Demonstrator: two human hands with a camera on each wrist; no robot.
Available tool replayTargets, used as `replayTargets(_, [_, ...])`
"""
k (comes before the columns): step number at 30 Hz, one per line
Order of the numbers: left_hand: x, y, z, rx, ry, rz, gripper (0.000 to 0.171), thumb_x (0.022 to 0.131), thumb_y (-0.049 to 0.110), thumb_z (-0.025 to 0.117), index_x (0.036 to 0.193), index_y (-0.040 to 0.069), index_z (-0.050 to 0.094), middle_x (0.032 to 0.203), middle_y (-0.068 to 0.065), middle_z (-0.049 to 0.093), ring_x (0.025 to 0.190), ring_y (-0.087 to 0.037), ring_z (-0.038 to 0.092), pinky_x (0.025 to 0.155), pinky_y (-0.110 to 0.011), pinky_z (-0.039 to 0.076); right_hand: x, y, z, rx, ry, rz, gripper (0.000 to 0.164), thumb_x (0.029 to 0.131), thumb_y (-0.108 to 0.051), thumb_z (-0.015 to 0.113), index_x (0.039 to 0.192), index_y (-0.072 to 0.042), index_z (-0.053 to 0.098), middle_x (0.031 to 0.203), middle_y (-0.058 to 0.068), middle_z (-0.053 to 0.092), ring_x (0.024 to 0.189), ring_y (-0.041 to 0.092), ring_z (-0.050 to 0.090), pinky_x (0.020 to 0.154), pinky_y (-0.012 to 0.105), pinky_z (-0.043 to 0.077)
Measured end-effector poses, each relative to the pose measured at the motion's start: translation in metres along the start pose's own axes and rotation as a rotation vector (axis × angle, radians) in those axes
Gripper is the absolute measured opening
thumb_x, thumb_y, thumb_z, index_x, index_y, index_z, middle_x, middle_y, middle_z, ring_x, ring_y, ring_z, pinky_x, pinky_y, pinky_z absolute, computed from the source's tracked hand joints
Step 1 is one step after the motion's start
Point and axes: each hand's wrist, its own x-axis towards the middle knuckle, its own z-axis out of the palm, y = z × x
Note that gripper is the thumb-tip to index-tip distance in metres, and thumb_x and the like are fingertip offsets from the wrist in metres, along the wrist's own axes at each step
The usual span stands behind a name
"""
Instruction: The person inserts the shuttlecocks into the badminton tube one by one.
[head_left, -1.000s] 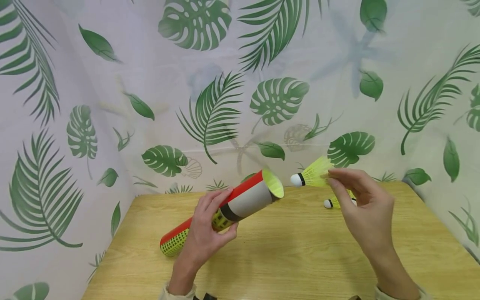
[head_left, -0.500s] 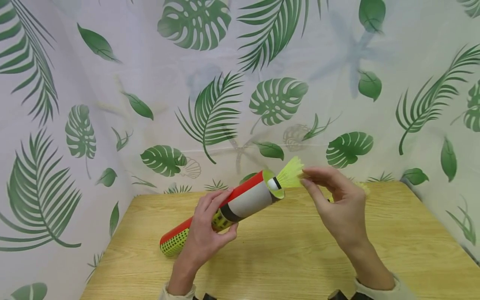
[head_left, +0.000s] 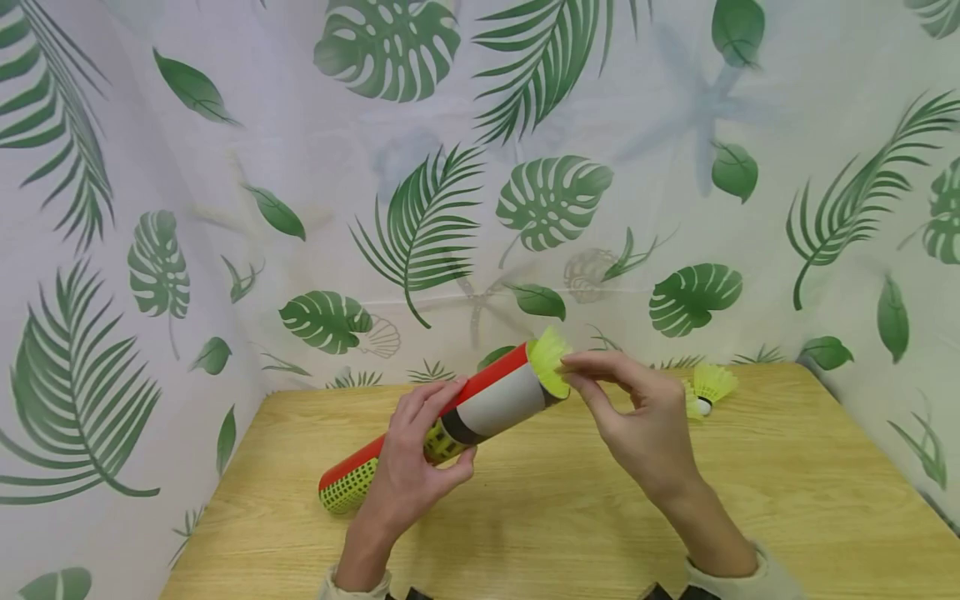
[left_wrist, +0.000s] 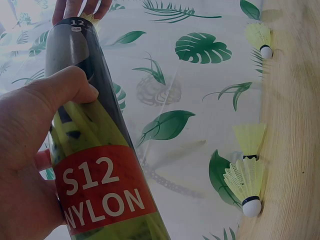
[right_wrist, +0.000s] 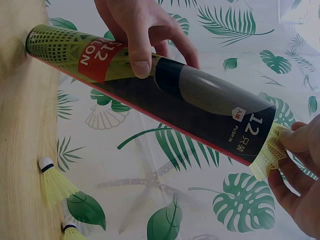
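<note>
A cardboard shuttlecock tube (head_left: 501, 402), red, grey and yellow-green, leans up to the right with its lower end at the table. My left hand (head_left: 408, 454) grips it round the middle, thumb on the near side. At the tube's upper mouth, my right hand (head_left: 648, 429) pinches the skirt edge of a yellow shuttlecock (head_left: 550, 360). That shuttlecock's cork end is inside the tube, hidden; part of the skirt sticks out, as the right wrist view also shows between the tube rim and my fingertips (right_wrist: 291, 140).
Other yellow shuttlecocks with white heads lie on the wooden table (head_left: 570, 517) at the back right, one shuttlecock (head_left: 712, 385) partly behind my right hand. The left wrist view shows a separate shuttlecock (left_wrist: 260, 37) and a pair. A leaf-patterned cloth (head_left: 420, 125) stands behind the table.
My right hand has moved left, carrying the shuttlecock head first from beside the tube into its mouth. The left hand and the tube have stayed nearly still.
</note>
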Motion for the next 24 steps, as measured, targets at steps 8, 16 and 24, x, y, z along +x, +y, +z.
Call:
replayTargets(8, [-0.0002, -0.0001, -0.0003, -0.008, 0.001, 0.003, 0.083, 0.077, 0.013, 0.085, 0.149, 0.035, 0.052, 0.144, 0.007, 0.052, 0.125, -0.017, 0.047, 0.093, -0.046, 0.053, -0.0014, 0.0007, 0.0042, 0.002, -0.040, 0.032, 0.031, 0.080, 0.021, 0.073, 0.102, -0.001, 0.077, 0.098, 0.008, 0.076, 0.093, 0.013, 0.072, 0.083, 0.023, 0.056])
replayTargets(16, [-0.0009, -0.0005, -0.0006, 0.003, 0.007, -0.002, 0.082, 0.077, 0.012, 0.085, 0.149, 0.035, 0.052, 0.143, 0.006, 0.052, 0.125, -0.016, 0.047, 0.093, -0.046, 0.053, -0.0024, 0.0006, 0.0091, -0.016, -0.119, 0.051, 0.031, 0.082, 0.019, 0.072, 0.101, -0.004, 0.077, 0.101, 0.004, 0.075, 0.093, 0.016, 0.071, 0.082, 0.023, 0.057])
replayTargets(24, [-0.0001, -0.0014, -0.0028, -0.011, 0.018, 0.006, 0.080, 0.077, 0.011, 0.084, 0.149, 0.029, 0.054, 0.143, 0.002, 0.053, 0.124, -0.019, 0.048, 0.092, -0.047, 0.053, 0.0020, -0.0036, 0.0089, 0.064, -0.175, 0.064, 0.029, 0.088, 0.018, 0.067, 0.107, -0.001, 0.075, 0.106, 0.006, 0.074, 0.098, 0.016, 0.072, 0.084, 0.026, 0.057])
